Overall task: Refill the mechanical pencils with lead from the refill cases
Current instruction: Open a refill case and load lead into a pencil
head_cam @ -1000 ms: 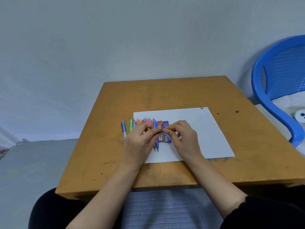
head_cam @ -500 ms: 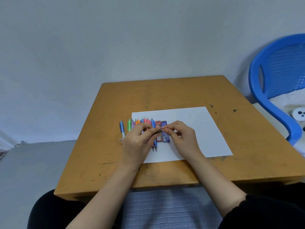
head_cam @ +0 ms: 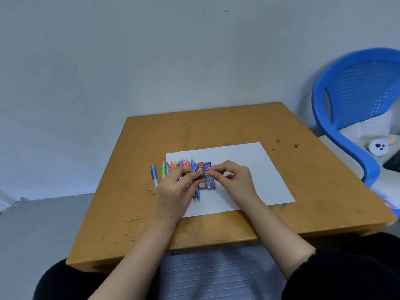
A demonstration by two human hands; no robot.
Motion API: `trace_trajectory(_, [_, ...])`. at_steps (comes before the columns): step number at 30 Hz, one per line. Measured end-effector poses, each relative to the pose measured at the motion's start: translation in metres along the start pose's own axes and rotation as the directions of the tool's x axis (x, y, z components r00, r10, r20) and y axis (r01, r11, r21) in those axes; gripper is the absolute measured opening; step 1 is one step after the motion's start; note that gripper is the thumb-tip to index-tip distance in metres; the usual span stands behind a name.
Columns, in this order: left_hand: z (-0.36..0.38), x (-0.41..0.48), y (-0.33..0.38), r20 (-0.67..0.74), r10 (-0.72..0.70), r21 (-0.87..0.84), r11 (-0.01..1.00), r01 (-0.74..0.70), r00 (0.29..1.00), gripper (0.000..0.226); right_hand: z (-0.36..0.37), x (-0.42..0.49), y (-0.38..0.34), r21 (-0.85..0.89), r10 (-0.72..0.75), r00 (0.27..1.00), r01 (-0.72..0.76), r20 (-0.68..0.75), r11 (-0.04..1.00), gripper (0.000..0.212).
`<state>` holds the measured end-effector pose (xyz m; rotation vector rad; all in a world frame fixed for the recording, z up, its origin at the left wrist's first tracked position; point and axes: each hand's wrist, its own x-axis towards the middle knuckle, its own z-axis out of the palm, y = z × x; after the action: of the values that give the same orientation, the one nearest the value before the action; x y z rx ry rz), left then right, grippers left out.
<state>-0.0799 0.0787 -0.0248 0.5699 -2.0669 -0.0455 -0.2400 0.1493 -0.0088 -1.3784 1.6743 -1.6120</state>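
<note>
wooden desk, left hand curled around a dark pencil, right hand in a pinch on its end

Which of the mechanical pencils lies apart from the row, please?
The blue-and-white pencil at the far left; it lies alone on the table, a gap from the green pencil.
</note>
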Motion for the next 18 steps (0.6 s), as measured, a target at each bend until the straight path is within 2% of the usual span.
trace_trajectory(4, [0.0, -0.001, 0.0, 0.007, -0.02, 0.006, 1.0, 0.02, 1.0, 0.026, -0.015, 0.01, -0.007, 0.061, 0.074, 0.991, -0.067, -0.112, 0.996, 0.007])
trace_trajectory(8, [0.003, -0.002, -0.001, 0.007, -0.014, 0.008, 1.0, 0.014, 1.0, 0.022, -0.041, 0.029, -0.005, -0.044, 0.059, 0.958, -0.075, -0.282, 0.996, 0.009])
trace_trajectory(10, [0.003, -0.002, -0.002, 0.009, -0.003, 0.01, 1.0, 0.003, 1.0, 0.024, -0.06, 0.041, 0.002, -0.163, 0.032, 0.936, -0.095, -0.352, 0.982, 0.014])
trace_trajectory(14, [0.004, -0.002, -0.002, 0.012, 0.016, 0.023, 1.0, -0.016, 1.0, 0.025, -0.1, 0.063, 0.026, -0.441, 0.045, 0.89, -0.268, -0.454, 0.856, 0.031])
trace_trajectory(18, [0.004, -0.002, 0.0, 0.015, 0.033, 0.048, 0.998, -0.033, 0.999, 0.027, -0.133, 0.076, 0.048, -0.473, 0.14, 0.817, -0.454, -0.56, 0.755, 0.035])
